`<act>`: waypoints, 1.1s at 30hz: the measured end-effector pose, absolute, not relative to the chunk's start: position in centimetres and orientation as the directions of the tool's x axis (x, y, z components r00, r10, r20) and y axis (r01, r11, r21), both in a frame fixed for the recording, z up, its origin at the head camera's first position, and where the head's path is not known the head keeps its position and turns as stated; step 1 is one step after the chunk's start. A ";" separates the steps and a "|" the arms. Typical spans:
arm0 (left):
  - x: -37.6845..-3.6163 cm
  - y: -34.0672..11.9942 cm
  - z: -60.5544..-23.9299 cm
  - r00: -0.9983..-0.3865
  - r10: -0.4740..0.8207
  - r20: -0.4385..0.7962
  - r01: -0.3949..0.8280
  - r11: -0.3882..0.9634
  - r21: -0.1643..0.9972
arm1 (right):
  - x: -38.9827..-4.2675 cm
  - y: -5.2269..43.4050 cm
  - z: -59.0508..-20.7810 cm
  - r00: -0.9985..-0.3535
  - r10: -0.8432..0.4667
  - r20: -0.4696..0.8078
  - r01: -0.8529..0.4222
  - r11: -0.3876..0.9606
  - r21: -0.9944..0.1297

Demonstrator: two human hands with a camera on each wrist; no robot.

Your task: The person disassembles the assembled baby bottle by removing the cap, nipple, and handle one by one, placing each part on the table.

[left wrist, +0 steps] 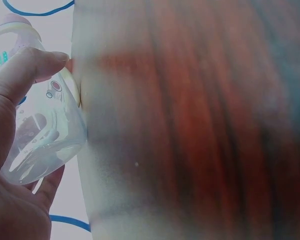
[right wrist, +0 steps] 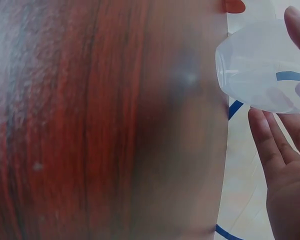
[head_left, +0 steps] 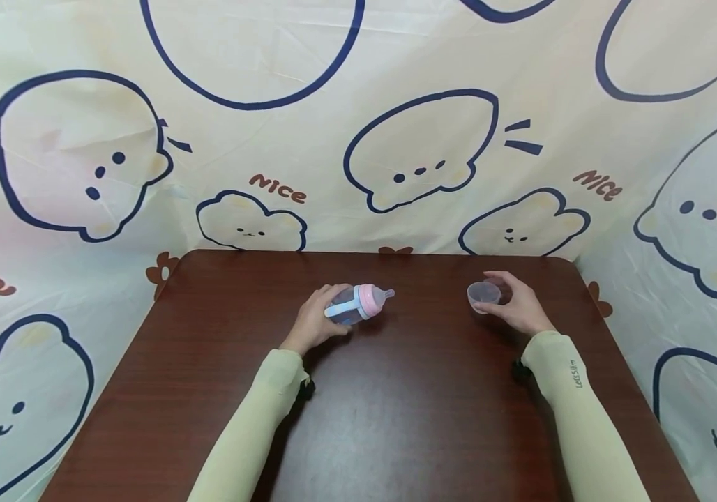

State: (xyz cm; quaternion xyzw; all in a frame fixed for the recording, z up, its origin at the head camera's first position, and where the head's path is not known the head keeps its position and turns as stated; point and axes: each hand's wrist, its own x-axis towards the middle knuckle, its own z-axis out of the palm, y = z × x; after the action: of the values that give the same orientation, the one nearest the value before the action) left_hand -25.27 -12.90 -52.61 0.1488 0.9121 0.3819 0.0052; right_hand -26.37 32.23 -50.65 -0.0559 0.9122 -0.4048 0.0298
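Note:
My left hand point(head_left: 317, 319) grips a clear baby bottle point(head_left: 347, 307) with a pink collar, a pale nipple and light blue handles. In the head view the bottle leans over, its nipple pointing right. Thumb and fingers wrap the bottle body point(left wrist: 45, 140) in the left wrist view. Off to the right, my right hand point(head_left: 518, 307) holds a small translucent cup point(head_left: 482, 295), the thumb on one side and fingers on the other. The right wrist view shows this cup point(right wrist: 260, 70) close up, see-through, between thumb and fingertips. A wide gap separates bottle and cup.
Both hands are over a dark brown wooden table point(head_left: 421, 418) with rounded far corners. Behind and beside it hangs a pale cloth point(head_left: 333, 153) printed with blue cartoon outlines and the word "Nice". Dark bands sit at both wrists below light sleeves point(head_left: 584, 411).

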 end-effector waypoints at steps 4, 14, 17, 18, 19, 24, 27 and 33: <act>-25.3 -12.9 -52.6 -0.956 0.275 0.107 0.269 0.666 0.695 | -26.3 32.5 -50.8 -0.992 -0.122 -0.019 -0.068 0.664 -0.744; -25.4 -13.0 -52.7 -0.956 0.276 0.102 0.268 0.671 0.691 | -26.1 33.2 -51.3 -0.992 -0.114 -0.045 -0.042 0.658 -0.752; -25.3 -13.0 -52.7 -0.955 0.278 0.107 0.273 0.670 0.690 | -25.9 33.4 -51.4 -0.993 -0.110 -0.042 -0.041 0.660 -0.750; -25.3 -13.0 -52.7 -0.954 0.279 0.108 0.274 0.671 0.690 | -25.9 33.4 -51.4 -0.993 -0.108 -0.042 -0.040 0.662 -0.749; -25.3 -13.0 -52.7 -0.954 0.280 0.109 0.276 0.671 0.688 | -25.8 33.3 -51.3 -0.993 -0.106 -0.043 -0.038 0.663 -0.748; -25.3 -13.0 -52.7 -0.953 0.281 0.111 0.279 0.673 0.685 | -25.5 33.3 -51.1 -0.993 -0.107 -0.056 -0.030 0.666 -0.746; -25.3 -13.0 -52.6 -0.954 0.279 0.110 0.276 0.670 0.689 | -25.5 33.4 -51.1 -0.992 -0.106 -0.065 -0.023 0.674 -0.738; -25.2 -13.0 -52.6 -0.954 0.278 0.110 0.275 0.667 0.692 | -25.5 33.6 -51.4 -0.992 -0.109 -0.060 -0.035 0.702 -0.711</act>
State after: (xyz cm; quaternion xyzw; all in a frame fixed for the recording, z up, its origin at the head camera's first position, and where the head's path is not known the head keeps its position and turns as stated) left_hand -25.25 -12.97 -52.64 0.1515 0.9130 0.3788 0.0025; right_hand -25.51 33.58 -51.39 -0.0391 0.9212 -0.3841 0.0488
